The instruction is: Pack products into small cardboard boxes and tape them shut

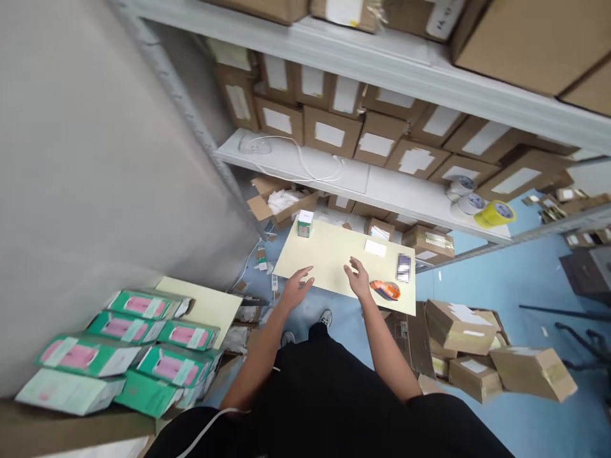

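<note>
Head view: holds left hand by the near edge of a pale-yellow tabletop, thumb parted from loosely bent fingers. Holds right hand over the same surface, fingers likewise curved and slightly spread. Shows, just right of right hand, a curved orange item (too blurred to identify), with a pixelated dark rectangle beyond. Shows, farther back, a flat white box and, at the far-left corner, a small green-and-white box. Reveals behind these a shelf bearing a yellow tape roll and rows of labelled cardboard boxes.
</note>
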Tool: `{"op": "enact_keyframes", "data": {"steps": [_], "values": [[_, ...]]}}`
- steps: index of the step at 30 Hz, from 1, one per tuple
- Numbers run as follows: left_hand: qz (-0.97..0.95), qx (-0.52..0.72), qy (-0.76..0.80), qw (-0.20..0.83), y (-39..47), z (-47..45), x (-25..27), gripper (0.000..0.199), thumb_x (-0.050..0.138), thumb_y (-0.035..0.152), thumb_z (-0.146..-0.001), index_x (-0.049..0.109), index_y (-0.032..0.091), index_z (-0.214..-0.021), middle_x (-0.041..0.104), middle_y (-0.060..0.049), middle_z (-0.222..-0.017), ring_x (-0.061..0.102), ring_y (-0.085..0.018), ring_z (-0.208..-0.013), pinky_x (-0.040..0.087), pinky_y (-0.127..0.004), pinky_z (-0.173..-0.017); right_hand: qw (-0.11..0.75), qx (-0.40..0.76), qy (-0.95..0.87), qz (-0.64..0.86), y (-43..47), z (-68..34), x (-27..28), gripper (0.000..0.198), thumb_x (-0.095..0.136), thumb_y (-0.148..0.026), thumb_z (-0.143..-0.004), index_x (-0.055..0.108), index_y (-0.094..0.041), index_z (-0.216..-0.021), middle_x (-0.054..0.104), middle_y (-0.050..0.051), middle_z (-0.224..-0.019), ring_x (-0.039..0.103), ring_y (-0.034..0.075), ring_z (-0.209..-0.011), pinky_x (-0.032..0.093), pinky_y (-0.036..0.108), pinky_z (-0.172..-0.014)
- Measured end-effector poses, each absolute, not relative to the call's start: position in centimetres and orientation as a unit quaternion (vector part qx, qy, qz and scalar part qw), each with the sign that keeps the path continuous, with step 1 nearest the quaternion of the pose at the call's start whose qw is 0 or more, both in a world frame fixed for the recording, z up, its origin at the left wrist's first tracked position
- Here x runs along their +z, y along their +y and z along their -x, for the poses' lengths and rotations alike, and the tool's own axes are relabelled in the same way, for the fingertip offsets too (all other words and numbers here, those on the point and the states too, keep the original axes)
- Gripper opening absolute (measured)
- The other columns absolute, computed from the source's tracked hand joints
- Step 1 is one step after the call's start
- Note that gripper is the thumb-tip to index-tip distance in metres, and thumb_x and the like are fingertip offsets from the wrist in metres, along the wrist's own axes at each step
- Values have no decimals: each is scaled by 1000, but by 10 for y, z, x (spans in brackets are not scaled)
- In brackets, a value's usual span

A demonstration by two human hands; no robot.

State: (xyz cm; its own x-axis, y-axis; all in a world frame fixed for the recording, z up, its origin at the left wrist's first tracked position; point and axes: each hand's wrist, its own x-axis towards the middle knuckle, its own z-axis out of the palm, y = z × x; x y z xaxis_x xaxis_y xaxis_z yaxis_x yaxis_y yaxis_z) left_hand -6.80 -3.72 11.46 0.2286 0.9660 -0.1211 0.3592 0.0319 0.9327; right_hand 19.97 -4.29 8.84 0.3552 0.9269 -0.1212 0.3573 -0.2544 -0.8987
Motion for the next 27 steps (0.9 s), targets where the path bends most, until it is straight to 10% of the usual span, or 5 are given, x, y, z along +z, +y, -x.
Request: {"op": "enact_keyframes", "data": {"steps": [27], "values": [[-233,519,772,283,-380,285,134,65,64,55,-94,57,23,-151,55,-13,-156,54,-30,-141,53,-40,-107,192,622,-694,306,-181,154,95,78,63,-62,-91,46,-28,-159,48,13,-161,54,33,-139,51,50,-108]]}}
